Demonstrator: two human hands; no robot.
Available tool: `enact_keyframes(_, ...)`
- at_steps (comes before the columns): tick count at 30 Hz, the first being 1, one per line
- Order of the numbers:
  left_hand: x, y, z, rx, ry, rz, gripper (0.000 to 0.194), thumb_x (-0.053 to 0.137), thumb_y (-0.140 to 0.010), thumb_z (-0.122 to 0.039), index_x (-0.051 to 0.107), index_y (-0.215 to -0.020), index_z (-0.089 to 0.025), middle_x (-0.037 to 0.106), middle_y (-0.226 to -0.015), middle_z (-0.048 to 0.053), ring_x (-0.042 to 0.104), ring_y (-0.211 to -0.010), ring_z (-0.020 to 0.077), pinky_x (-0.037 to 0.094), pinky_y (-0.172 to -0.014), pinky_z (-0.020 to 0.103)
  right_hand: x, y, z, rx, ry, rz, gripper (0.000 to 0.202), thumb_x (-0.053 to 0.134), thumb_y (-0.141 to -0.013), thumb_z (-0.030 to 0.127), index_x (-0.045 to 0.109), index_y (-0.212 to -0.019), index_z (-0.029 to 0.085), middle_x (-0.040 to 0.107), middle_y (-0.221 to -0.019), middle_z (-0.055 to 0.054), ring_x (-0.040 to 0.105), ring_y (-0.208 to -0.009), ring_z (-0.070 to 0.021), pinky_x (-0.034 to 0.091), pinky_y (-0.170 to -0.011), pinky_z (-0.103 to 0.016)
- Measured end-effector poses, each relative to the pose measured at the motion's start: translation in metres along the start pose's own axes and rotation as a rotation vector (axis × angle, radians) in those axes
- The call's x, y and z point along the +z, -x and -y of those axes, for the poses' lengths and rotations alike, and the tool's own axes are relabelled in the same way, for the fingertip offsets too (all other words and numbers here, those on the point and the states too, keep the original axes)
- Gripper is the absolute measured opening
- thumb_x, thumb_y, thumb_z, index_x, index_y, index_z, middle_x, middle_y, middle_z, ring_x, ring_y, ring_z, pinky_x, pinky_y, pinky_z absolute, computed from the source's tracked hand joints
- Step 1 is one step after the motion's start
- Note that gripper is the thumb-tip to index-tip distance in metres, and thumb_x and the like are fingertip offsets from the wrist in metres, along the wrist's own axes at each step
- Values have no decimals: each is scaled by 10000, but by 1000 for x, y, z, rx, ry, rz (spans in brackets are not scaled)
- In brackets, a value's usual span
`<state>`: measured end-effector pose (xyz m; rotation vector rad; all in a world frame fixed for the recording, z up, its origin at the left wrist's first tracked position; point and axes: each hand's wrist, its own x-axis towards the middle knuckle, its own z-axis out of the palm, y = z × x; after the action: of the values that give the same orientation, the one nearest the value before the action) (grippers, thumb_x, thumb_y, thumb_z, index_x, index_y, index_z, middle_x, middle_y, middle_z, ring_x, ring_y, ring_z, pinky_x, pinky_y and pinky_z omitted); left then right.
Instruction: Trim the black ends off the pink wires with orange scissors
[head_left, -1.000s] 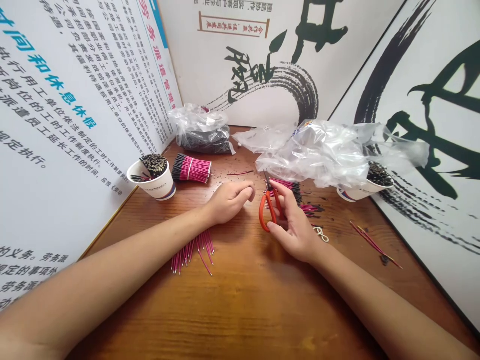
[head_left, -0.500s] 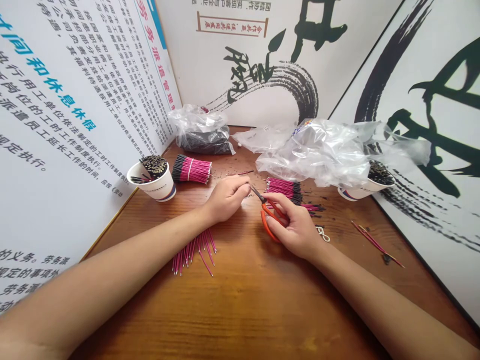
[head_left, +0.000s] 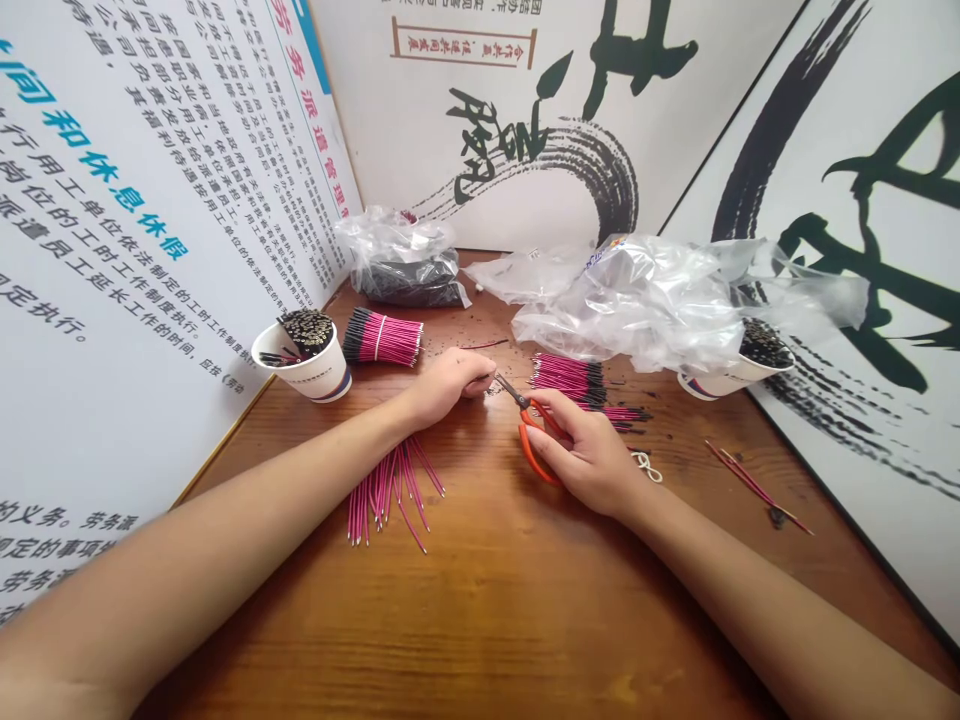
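Note:
My right hand [head_left: 589,450] is wrapped round the orange handles of a pair of scissors [head_left: 538,465], whose dark blades point up and left. The blade tips reach the fingertips of my left hand [head_left: 450,385], which is closed in a pinch; what it holds is too small and hidden to make out. Loose pink wires [head_left: 390,490] with pale tips lie fanned out under my left wrist. Beyond my right hand lies a pile of pink and black wires [head_left: 566,380], with a small white loop of cord [head_left: 646,467] nearer me.
A tied wire bundle [head_left: 386,338] stands beside a paper cup [head_left: 322,375] of black-ended wires at the left. Behind are a bag of black pieces [head_left: 412,280] and crumpled clear plastic [head_left: 637,310], partly over another cup [head_left: 720,382]. Several thin wires [head_left: 757,487] lie at the right.
My left hand has shifted slightly left and its fingers have curled in more. More of the loose pink wires shows under my left wrist. The scissors have moved slightly left.

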<state>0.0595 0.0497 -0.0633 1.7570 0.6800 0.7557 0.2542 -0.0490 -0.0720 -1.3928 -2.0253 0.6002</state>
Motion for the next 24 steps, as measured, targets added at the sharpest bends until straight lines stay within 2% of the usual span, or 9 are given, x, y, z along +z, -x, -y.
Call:
enact_keyframes(8,3,0,-2,-76,77,-10,390,402,-863,-278,276,-501,-204,244,-492,-35,210,-486,97,196,-512,284,-1,-1,2,-12,47,29,301,483,-952,375,567,-1175,191,550,-661,41,480,-560,-122,328,-575,-237)
enact_keyframes(24,5,0,-3,-106,128,-20,366,429,-836,-274,307,-500,-193,261,-483,-45,216,-483,82,188,-508,257,-1,-1,3,15,51,37,289,485,-942,357,567,-1167,195,520,-627,52,463,-541,-124,311,-563,-239)
